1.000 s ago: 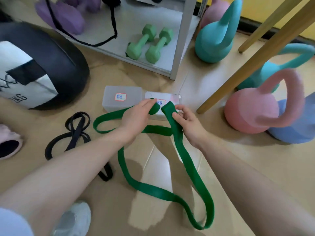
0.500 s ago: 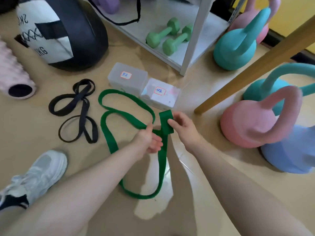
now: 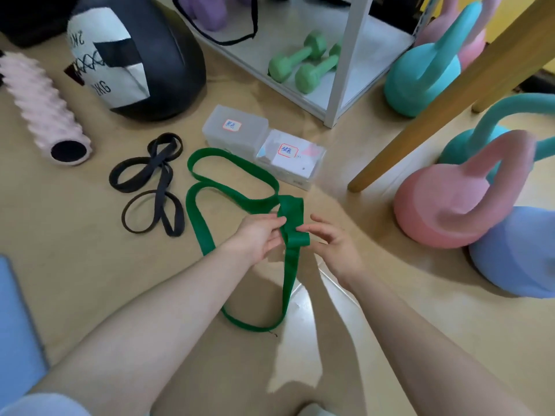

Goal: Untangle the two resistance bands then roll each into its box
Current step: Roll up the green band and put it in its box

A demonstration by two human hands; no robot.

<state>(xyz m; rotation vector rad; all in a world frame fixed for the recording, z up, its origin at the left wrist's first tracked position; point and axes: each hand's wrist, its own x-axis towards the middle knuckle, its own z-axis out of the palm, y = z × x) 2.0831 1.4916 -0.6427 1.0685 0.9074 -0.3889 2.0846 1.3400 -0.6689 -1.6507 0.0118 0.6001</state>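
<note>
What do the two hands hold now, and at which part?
Both hold the green band at its folded end: the left hand pinches the fold, and the right hand touches it with its fingertips.

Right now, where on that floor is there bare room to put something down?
Bare floor lies left of the black band, below the pink roller. Another free patch runs between the right hand and the pink kettlebell. It is crowded around the two boxes, the green band and the shelf leg.

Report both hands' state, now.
Left hand: closed, pinching the folded green band.
Right hand: fingers spread, fingertips at the band's fold; grip cannot be told.
</note>
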